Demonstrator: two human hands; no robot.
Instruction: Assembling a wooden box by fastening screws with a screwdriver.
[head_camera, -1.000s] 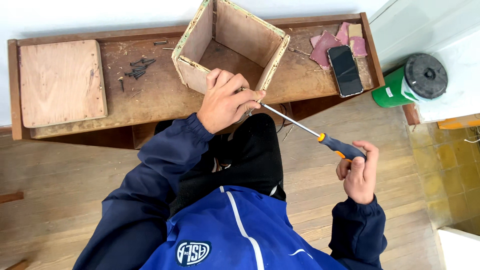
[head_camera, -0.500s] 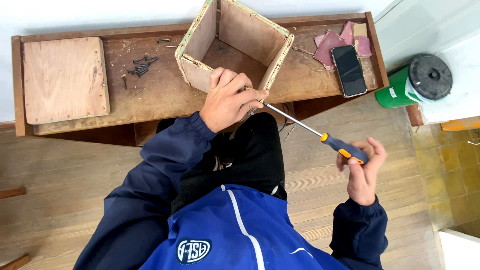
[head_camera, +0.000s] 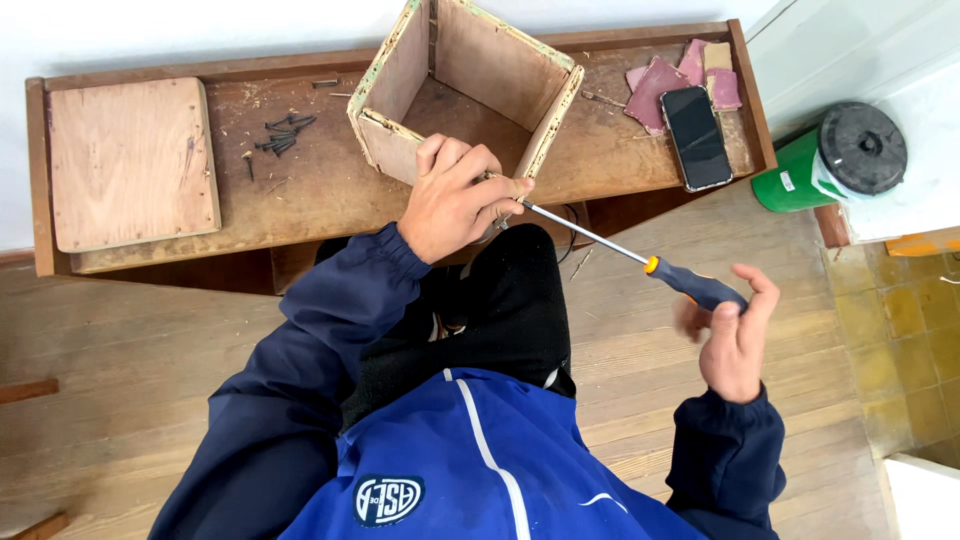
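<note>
Looking down onto a low wooden bench (head_camera: 330, 190) with an open-topped plywood box (head_camera: 465, 85) sitting near its middle, tilted a little, near right corner reaching the bench's near edge; left hand (head_camera: 455, 200) curling over that near corner, fingers bent and pressed together, bracing the wall and steadying the screwdriver's tip where it meets the edge; long-shafted screwdriver (head_camera: 640, 260) running from that corner down and to the right, thin steel shaft, orange collar, dark handle; right hand (head_camera: 735, 340) sitting at the handle's end, fingers half spread and blurred, thumb and fingertips only lightly pinching the handle rather than wrapping it; judging the box as light and stiff but with thin, chipped plywood edges, likely splitting if forced, so best held by a wall near a corner as the left hand is doing; judging the screwdriver as rigid and light, handle smooth enough for slipping in a loose hold, best taken around the thick part of the handle; lying elsewhere on the bench: a square plywood panel (head_camera: 130, 160) at far left, a small heap of dark screws (head_camera: 285, 135) between panel and box, a black phone (head_camera: 697, 137) on reddish sandpaper sheets (head_camera: 660, 85) at right; standing on the floor to the right, a green container with a black lid (head_camera: 835, 160)
</note>
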